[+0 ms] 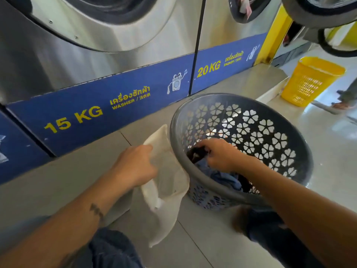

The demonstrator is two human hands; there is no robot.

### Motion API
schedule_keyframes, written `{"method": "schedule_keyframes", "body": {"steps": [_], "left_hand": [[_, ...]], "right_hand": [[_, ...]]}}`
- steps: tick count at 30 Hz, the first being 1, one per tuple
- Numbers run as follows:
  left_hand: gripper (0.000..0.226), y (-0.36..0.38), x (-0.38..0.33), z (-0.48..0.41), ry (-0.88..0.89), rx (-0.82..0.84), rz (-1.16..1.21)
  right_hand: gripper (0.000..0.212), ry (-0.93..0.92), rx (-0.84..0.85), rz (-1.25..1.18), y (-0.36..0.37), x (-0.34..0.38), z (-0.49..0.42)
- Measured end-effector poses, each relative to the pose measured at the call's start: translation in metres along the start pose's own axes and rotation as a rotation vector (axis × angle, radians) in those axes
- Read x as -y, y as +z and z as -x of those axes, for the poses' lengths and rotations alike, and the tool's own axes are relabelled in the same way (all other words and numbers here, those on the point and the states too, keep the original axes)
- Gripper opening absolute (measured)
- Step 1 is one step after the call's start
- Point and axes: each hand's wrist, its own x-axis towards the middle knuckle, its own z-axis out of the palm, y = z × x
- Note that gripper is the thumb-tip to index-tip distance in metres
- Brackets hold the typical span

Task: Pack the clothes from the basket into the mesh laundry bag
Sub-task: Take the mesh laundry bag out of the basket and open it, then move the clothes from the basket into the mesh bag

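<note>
A round grey laundry basket [289, 144] with flower-shaped holes stands on the tiled floor at centre right. Inside it lie a blue garment [222, 176] and dark clothes. My right hand [220, 154] reaches over the near rim and is closed on a dark brown garment [197, 153] at the basket's left inner side. Just left of the basket hangs the white mesh laundry bag [168, 182], its mouth held up and open by my left hand [135, 165], which grips its top edge. The bag's lower end droops to the floor.
Steel washing machines [96, 45] with blue 15 KG and 20 KG panels stand directly ahead. A yellow basket [311, 80] sits at the far right, with another person's feet [343, 101] beside it. An open washer door [328, 18] hangs at top right. My knees are below.
</note>
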Motion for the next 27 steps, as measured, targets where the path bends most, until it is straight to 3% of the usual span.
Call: {"method": "schedule_keyframes", "body": {"steps": [7, 13, 15, 20, 27], "left_hand": [[0.05, -0.002, 0.001, -0.024, -0.047, -0.006, 0.105], [0.06, 0.0, 0.001, -0.026, -0.042, -0.02, 0.116], [0.057, 0.0, 0.002, -0.026, -0.025, -0.061, 0.107], [0.048, -0.004, 0.009, -0.03, 0.009, -0.167, 0.104], [0.048, -0.016, 0.019, -0.026, 0.002, -0.216, 0.182]], "right_hand": [[0.104, 0.161, 0.635, 0.314, 0.05, -0.032, -0.046], [0.124, 0.209, 0.688, 0.483, 0.078, -0.05, -0.074], [0.116, 0.155, 0.664, 0.488, 0.091, -0.057, -0.071], [0.053, 0.015, 0.538, 0.414, 0.089, -0.054, -0.068], [0.036, -0.006, 0.318, 0.214, 0.024, -0.036, -0.058]]}}
